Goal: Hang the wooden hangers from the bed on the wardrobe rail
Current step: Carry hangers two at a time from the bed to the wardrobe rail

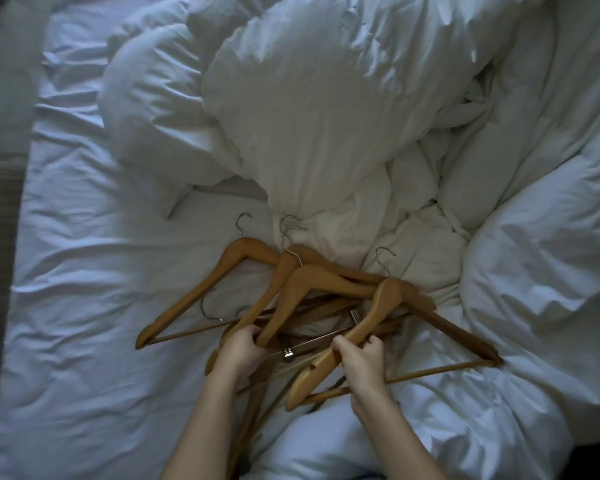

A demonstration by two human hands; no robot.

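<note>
Several wooden hangers with metal hooks lie in an overlapping pile on the white bed, hooks pointing away from me. My left hand is closed around the lower arm of a hanger in the middle of the pile. My right hand grips the arm of the rightmost hanger, whose far arm and bar stretch out to the right. A metal clip bar lies between my hands. The wardrobe rail is out of view.
A crumpled white duvet is heaped behind the hangers and bulges at the right. Flat sheet spreads to the left. The bed's left edge borders a dark strip of floor.
</note>
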